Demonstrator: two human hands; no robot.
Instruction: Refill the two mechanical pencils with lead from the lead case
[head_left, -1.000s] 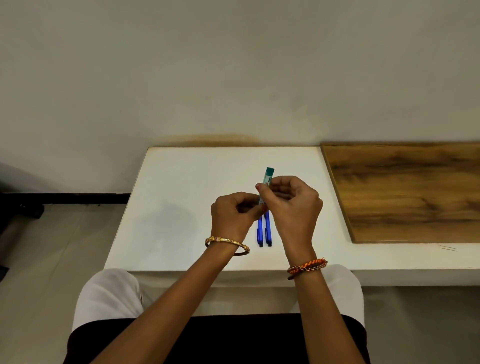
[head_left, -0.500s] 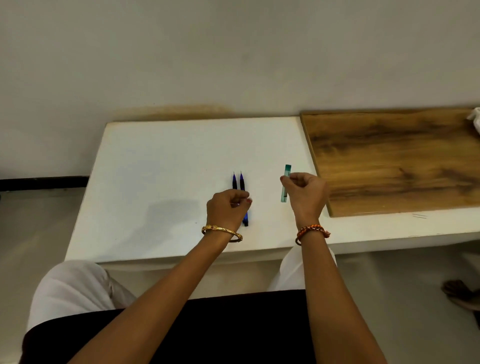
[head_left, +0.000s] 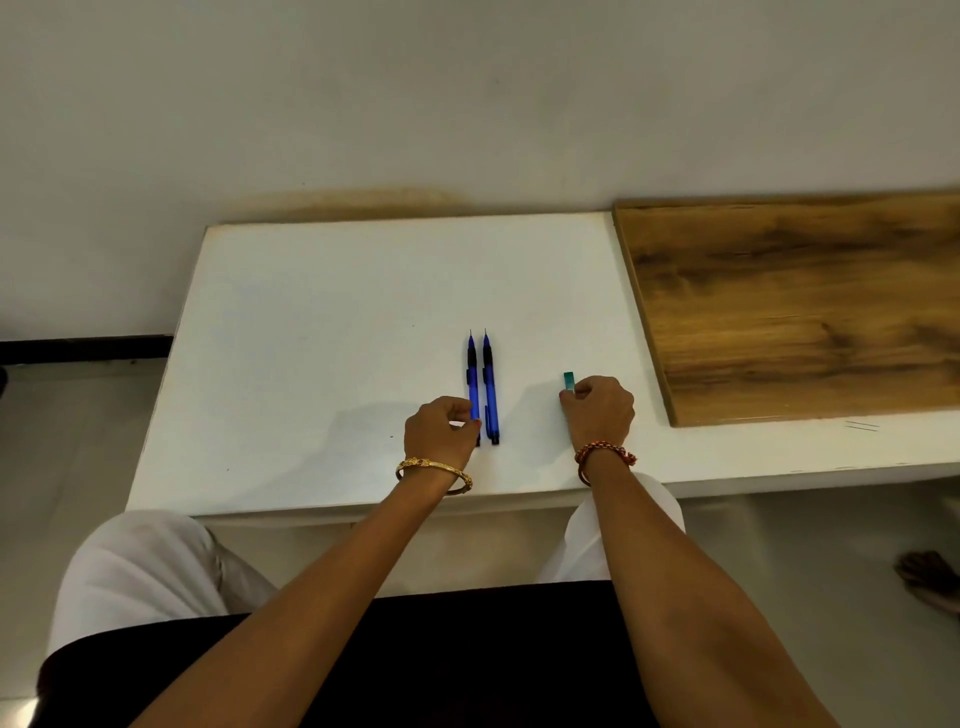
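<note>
I see two blue pencils (head_left: 483, 387) (black grips, tips pointing away) lying side by side just right of my curled left hand (head_left: 441, 428), fingertips touching one; my right hand (head_left: 600, 410) pinches the teal lead case (head_left: 569, 381).

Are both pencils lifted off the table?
No, both blue pencils lie side by side flat on the white table, with the left hand only touching the nearer one's lower end.
</note>
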